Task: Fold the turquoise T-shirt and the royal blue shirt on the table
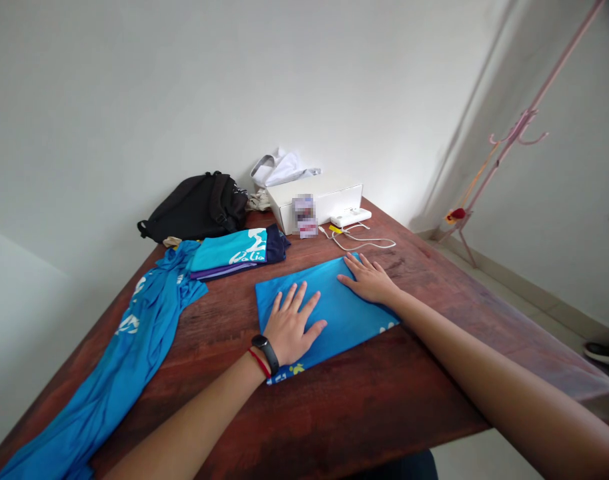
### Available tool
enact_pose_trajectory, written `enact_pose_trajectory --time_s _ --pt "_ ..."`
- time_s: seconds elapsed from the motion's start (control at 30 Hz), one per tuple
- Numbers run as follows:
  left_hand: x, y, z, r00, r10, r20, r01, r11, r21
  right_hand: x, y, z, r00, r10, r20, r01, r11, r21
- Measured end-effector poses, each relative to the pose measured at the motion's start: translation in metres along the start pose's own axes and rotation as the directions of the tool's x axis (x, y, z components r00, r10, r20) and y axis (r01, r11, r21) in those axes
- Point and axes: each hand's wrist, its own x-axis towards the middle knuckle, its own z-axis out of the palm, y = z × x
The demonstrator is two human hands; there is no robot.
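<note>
A folded blue shirt (pixel 329 327) lies flat on the wooden table in front of me, with white and yellow print showing along its near edge. My left hand (pixel 291 327) rests on its left part, palm down with the fingers spread. On its far right part lies my right hand (pixel 368 277), also flat, fingers apart. Neither hand grips anything. To the left, a crumpled blue shirt (pixel 139 353) with white print stretches along the table's left side. Beyond it sits a stack of folded shirts (pixel 234 252), turquoise on top with purple and navy cloth beneath.
At the back of the table (pixel 449 333) are a black backpack (pixel 194 203), a white box (pixel 329 197) and white cloth (pixel 284 167). A white power strip (pixel 351 217) with a cable (pixel 379 242) lies before the box. A pink coat stand (pixel 521 127) stands on the right.
</note>
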Motion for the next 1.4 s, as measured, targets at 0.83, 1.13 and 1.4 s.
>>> enact_pose_trajectory --time_s 0.83,1.13,1.4 --pt "-0.002 0.000 0.008 0.997 0.007 -0.080 -0.015 0.995 -0.100 -0.054 -0.065 -0.002 0.831 -0.547 0.104 0.507 0.820 0.267" --pt "-0.002 0.003 0.008 0.991 -0.014 -0.135 -0.001 0.993 -0.114 -0.041 -0.051 -0.001 0.866 -0.481 0.136 0.454 0.871 0.188" --pt "-0.002 0.003 0.009 0.987 -0.016 -0.158 -0.007 0.990 -0.141 -0.040 -0.047 0.002 0.857 -0.501 0.123 0.482 0.862 0.159"
